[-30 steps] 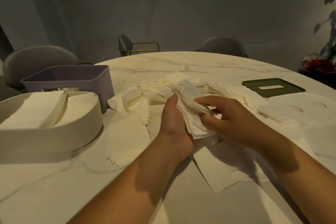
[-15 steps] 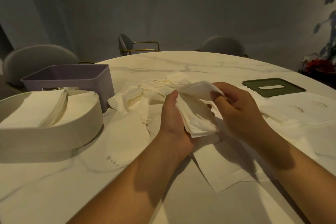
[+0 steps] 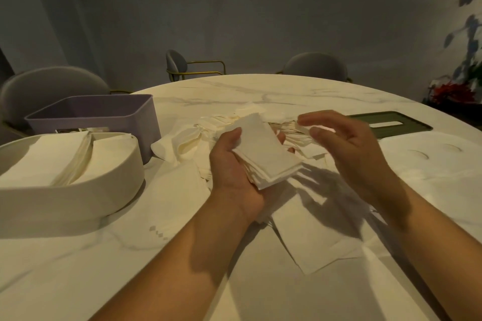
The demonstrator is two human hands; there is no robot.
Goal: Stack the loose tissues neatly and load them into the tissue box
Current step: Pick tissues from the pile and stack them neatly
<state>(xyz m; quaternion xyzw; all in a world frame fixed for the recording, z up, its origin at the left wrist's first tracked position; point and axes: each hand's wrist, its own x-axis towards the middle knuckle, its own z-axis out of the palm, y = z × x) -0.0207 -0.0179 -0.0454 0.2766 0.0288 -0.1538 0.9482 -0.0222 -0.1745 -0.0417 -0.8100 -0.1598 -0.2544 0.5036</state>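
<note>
Both bare forearms are reaching up from the bottom edge of the frame toward its centre. The left hand is lying palm up and cupping a stack of tissues — thumb resting along the stack's left edge, fingertips peeking out past its right edge. The right hand is hovering just right of centre, holding nothing, its fingers spread and loosely bent — slightly blurred

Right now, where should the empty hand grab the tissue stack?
Take the stack of tissues by its free right edge, coming from the right. The left hand cradles it from below, thumb on the left edge, so that side is taken. The open right hand hovers beside it; thumb on top, fingers beneath should keep layers square.
</note>
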